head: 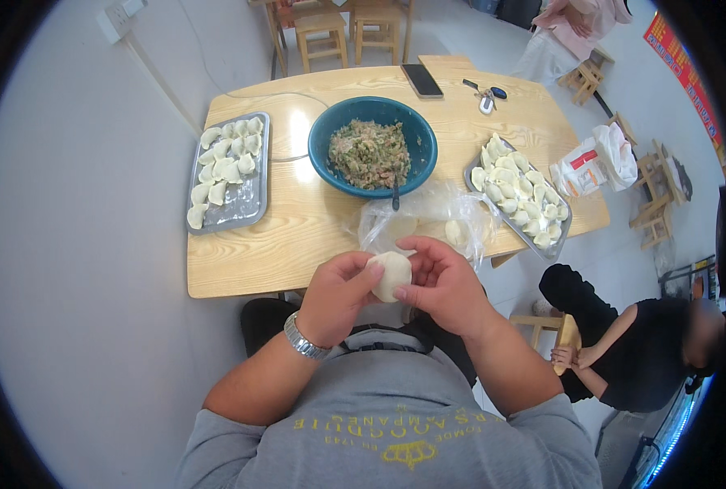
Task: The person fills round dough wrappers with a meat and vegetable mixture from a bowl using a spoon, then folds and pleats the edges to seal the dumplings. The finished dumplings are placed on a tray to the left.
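A round, pale dough wrapper (pixel 392 278) is held between my two hands, just off the table's near edge. My left hand (pixel 340 293) grips its left side with thumb and fingers. On its right side, my right hand (pixel 445 281) pinches the lower edge, index finger raised. Beyond them lies a clear plastic bag (pixel 427 214) with more round wrappers (pixel 456 232) in it. Behind the bag, a teal bowl (pixel 319 165) holds minced filling (pixel 369 153) with a utensil handle (pixel 395 194) sticking out. Whether filling lies on the held wrapper cannot be told.
Metal trays of dumplings stand at left (pixel 262 177) and right (pixel 558 244) on the wooden table (pixel 241 269). A phone (pixel 423 80), keys (pixel 485 101) and a white bag (pixel 583 168) lie farther off. A person in black (pixel 638 360) sits at right; another person (pixel 574 30) is behind.
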### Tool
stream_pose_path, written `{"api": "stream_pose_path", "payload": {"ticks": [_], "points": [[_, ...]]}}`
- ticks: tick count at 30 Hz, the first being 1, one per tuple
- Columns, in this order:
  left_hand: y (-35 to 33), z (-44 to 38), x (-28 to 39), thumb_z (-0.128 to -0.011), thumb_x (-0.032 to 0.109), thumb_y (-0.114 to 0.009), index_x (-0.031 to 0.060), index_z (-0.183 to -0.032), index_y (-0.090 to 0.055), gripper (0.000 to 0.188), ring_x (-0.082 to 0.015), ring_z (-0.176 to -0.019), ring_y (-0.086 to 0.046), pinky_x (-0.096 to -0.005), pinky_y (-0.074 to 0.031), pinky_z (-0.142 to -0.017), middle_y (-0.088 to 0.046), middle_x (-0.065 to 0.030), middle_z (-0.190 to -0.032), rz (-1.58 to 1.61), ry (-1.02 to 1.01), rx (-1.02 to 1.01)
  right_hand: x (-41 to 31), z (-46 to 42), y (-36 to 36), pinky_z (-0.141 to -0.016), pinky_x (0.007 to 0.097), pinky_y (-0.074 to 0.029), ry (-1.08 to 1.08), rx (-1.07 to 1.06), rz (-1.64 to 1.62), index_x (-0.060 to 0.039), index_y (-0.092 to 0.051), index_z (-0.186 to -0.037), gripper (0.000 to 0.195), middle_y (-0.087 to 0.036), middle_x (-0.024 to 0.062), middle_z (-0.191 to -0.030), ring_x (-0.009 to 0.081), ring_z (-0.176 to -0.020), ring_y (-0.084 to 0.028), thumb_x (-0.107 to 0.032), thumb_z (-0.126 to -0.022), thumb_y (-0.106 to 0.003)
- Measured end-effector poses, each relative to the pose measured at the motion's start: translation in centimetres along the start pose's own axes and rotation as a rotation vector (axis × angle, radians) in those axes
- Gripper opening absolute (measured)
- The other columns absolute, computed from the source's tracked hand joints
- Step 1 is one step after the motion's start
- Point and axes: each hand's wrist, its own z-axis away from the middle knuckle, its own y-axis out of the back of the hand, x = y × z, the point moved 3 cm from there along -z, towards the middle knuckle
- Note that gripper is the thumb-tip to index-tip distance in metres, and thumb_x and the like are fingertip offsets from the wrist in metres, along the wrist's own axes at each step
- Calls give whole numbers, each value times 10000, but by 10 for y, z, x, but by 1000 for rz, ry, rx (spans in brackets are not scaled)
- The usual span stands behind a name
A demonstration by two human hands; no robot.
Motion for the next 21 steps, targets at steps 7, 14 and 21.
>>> {"api": "stream_pose_path", "payload": {"ticks": [7, 14, 21], "points": [[8, 11, 12, -913, 81, -759, 3, -1127, -673, 243, -153, -955, -672, -317, -557, -839, -714, -69, -1057, -325, -59, -100, -27, 3, -9, -822, 278, -567, 14, -99, 262, -70, -546, -1397, 593, -670, 36, -998, 115, -894, -667, 21, -854, -767], [8, 30, 86, -767, -37, -780, 90, -952, -766, 224, -232, -757, -661, -324, -528, -661, -663, -83, -851, -1230, -863, -52, -46, -38, 21, -762, 348, -553, 273, 147, 932, -85, -608, -1343, 554, -656, 99, -946, 233, -856, -658, -107, -826, -805], [54, 0, 75, -954, 84, -713, 93, -1026, -634, 107, -247, -812, -645, -359, -534, -663, -629, -127, -1084, -220, -690, -81, -48, -99, 24, -753, 423, -542, 613, 66, 1386, -89, -709, -1092, 268, -619, 98, -906, 335, -888, -633, -142, -839, -779]]}}
